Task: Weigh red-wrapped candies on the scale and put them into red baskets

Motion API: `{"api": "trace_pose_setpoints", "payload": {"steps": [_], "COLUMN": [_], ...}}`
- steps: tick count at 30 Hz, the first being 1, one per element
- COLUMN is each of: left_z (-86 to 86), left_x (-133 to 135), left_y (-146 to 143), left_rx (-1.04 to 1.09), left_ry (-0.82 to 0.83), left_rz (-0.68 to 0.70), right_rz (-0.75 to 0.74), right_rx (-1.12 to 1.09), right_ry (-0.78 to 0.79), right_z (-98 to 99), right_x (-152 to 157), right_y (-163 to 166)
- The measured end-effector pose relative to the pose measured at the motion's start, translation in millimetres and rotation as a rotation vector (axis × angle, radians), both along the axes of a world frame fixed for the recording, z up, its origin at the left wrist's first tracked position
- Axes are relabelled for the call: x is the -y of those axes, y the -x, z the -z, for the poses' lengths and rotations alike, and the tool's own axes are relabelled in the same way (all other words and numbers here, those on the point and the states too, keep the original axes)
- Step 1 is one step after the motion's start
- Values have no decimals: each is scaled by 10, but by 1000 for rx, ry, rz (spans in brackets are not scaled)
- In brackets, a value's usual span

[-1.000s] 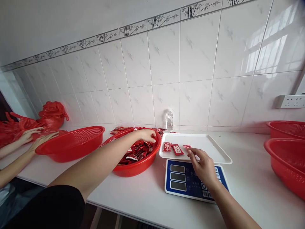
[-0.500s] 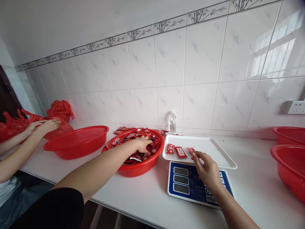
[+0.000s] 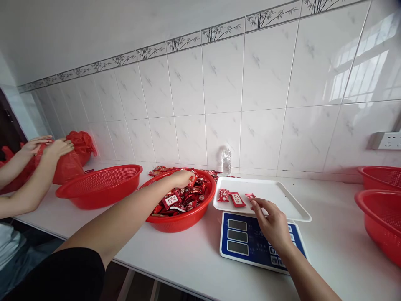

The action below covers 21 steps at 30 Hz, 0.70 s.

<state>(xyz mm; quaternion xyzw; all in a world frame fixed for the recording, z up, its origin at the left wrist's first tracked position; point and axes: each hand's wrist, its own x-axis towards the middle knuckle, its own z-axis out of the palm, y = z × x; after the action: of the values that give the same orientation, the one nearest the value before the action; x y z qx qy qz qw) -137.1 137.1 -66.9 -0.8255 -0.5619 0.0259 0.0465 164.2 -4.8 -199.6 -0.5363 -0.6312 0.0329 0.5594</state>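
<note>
My left hand is over the far side of a red plastic basket heaped with small red snack packets. Its fingers are curled, with a bright red packet at their tips. On the right, my right hand pinches the end of a small red packet at the white tray of a weighing scale. Two more red packets lie on that tray to the left. The scale's blue panel is partly covered by my right hand and wrist.
An oval red basket stands to the left. Beyond it, a co-worker's hands hold a red plastic bag. A clear bottle is against the tiled wall. More red baskets sit at the right edge.
My left hand has lifted from the middle of the packets toward the basket's far side, its fingers now closed. My right hand stays put. The co-worker's hands have shifted left, raising the bag.
</note>
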Motion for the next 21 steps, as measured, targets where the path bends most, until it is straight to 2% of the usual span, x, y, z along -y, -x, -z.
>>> {"api": "trace_pose_setpoints", "payload": {"steps": [3, 5, 8, 13, 15, 18, 21], "left_z": [-107, -106, 2, 281, 333, 270, 56], "left_x": [-4, 9, 45, 57, 47, 49, 72], "left_y": [-17, -57, -173, -437, -512, -552, -533], "left_rx": [-10, -30, -68, -131, -155, -175, -163], "left_ry": [-17, -13, 12, 60, 75, 72, 30], "left_rz": [3, 3, -7, -97, -119, -111, -96], "right_rz": [-6, -13, -21, -21, -19, -26, -25], "right_rx": [-2, -15, -33, -34, -33, -35, -50], "right_ry": [0, 2, 20, 43, 38, 28, 21], "right_z": [6, 14, 23, 13, 9, 8, 3], "right_x": [0, -2, -7, -9, -16, -31, -42], "right_y": [3, 3, 1, 7, 6, -6, -27]}}
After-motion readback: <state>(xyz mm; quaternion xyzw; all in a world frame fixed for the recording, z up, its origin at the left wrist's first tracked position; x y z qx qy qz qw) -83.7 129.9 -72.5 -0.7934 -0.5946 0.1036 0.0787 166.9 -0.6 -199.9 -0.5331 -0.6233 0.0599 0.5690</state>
